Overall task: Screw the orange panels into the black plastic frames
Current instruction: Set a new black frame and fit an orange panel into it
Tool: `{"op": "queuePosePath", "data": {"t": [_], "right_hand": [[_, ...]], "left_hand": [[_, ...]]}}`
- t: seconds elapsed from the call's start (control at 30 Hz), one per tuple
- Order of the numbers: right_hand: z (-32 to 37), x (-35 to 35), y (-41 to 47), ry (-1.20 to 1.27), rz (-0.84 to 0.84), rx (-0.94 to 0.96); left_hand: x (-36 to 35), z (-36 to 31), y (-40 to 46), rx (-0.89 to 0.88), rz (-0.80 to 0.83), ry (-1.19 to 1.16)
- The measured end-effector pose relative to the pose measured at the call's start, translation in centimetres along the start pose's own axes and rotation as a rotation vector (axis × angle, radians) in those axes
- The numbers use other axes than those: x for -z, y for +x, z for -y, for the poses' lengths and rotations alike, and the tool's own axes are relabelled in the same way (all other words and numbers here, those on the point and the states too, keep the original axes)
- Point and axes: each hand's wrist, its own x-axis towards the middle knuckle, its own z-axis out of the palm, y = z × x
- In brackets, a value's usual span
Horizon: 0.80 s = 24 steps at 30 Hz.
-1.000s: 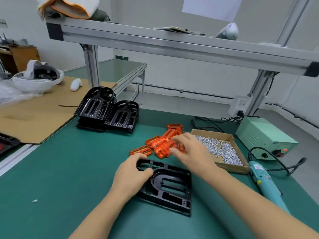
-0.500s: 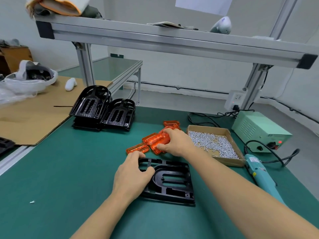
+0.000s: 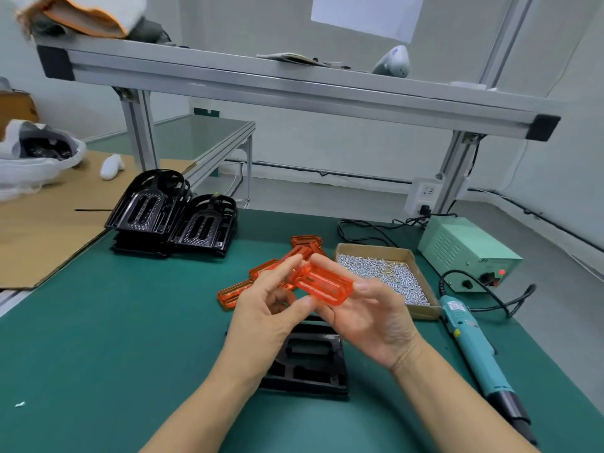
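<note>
We lift one orange panel (image 3: 322,282) above the green bench.

Our right hand (image 3: 369,317) and left hand (image 3: 268,313) pinch its edges; our wrists hide most of the black frame (image 3: 310,364) lying beneath.

Both forearms are bare to the frame's edge, with no sleeve showing. The left hand (image 3: 264,317) and right hand (image 3: 376,317) wear nothing.

Mat (image 3: 98,338) open to left; screw box (image 3: 376,250) + driver (image 3: 470,344) crowd right — frame stacks (image 3: 170,217) block far-left.
</note>
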Motion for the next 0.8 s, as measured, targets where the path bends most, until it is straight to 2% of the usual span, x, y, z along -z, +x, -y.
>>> {"op": "queuePosePath", "data": {"t": [0.2,0.4,0.53,0.63,0.8], "right_hand": [[1.2,0.4,-0.7,-0.095,0.014,-0.043],[1.9,0.4,-0.6,-0.294,0.014,-0.071],[2.0,0.3,-0.5,-0.405,-0.023,-0.104],[2.0,0.1,-0.3,-0.505,-0.113,-0.111],[1.4,0.3,-0.4,-0.858,-0.395,-0.034]], "left_hand": [[-0.6,0.2,-0.6,-0.047,0.029,-0.032],[-0.4,-0.1,-0.7,0.003,0.038,-0.204],[-0.4,0.1,-0.8,0.014,0.007,-0.211],[-0.5,0.3,-0.9,0.030,-0.026,-0.203],[-0.1,0.6,-0.8,0.068,-0.097,-0.149]]}}
